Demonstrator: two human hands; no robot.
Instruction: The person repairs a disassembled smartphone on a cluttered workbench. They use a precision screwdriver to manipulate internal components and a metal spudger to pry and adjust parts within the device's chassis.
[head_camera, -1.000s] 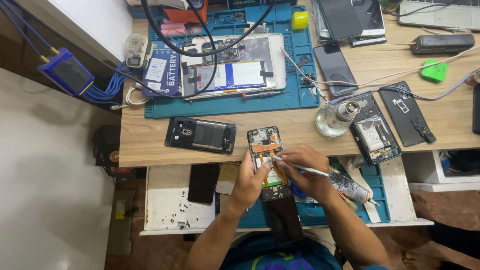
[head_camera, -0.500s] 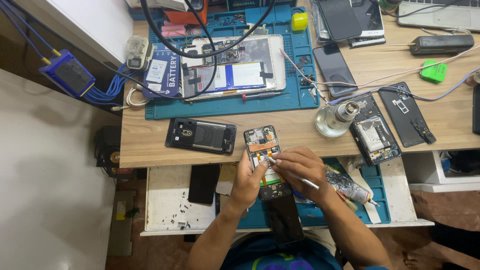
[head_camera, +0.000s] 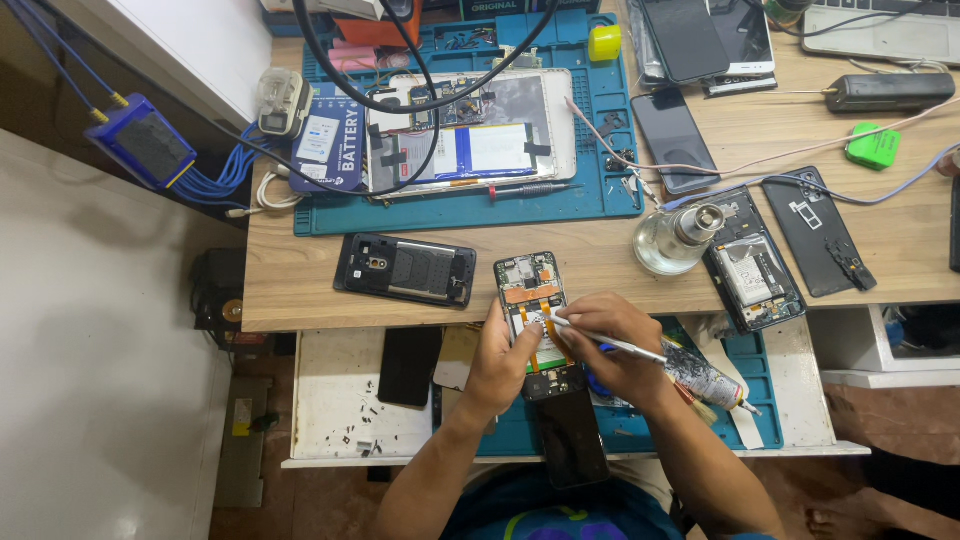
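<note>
Just below the middle of the frame, the left hand (head_camera: 500, 362) grasps the lower left edge of an opened phone (head_camera: 535, 305), which lies with its back off and its top end resting on the front edge of the wooden worktop (head_camera: 300, 285). Inside the phone a copper-coloured patch sits near the top and orange strips run over a pale battery. The right hand (head_camera: 612, 345) is clenched round a slim silver tool (head_camera: 605, 340), its tip touching the phone's middle.

Left of the phone, a black back cover (head_camera: 405, 270) lies flat on the worktop. Right of it stands a clear glass bottle (head_camera: 675, 240) with a metal cap, and beside that a second opened phone (head_camera: 750, 265).

In the upper middle, a blue mat (head_camera: 610, 150) carries an opened tablet (head_camera: 470, 125) with a white rectangular battery. At the mat's left edge sits a dark blue package (head_camera: 330, 150) with a white label. A yellow cap (head_camera: 603, 42) stands at the mat's upper right. A green block (head_camera: 872, 147) lies at the far right. In the upper left, a blue box (head_camera: 140, 145) trails blue cables.
</note>
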